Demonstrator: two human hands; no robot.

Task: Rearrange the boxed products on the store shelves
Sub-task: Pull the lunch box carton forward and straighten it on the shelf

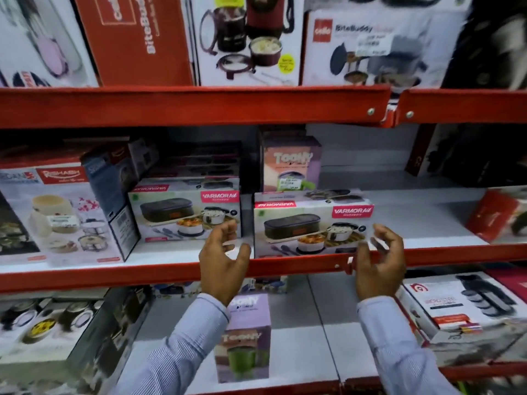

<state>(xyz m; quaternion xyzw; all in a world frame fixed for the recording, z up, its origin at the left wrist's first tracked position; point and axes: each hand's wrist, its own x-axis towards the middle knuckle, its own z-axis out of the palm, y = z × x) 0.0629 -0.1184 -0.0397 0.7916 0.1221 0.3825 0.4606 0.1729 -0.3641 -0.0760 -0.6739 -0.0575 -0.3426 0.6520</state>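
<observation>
Two Varmora lunch-box boxes on the middle shelf (171, 276)

Front Varmora box (310, 229) sits at the shelf lip, its twin (185, 215) just left; left hand (224, 263) and right hand (379, 263) flank it, fingers spread, gripping nothing.

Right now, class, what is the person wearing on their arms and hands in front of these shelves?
Both arms are in long sleeves of a light blue shirt with a fine stripe, each ending in a cuff at the wrist: the left sleeve and the right sleeve. The left hand and right hand are bare: no gloves, and no rings or watch visible.
</observation>
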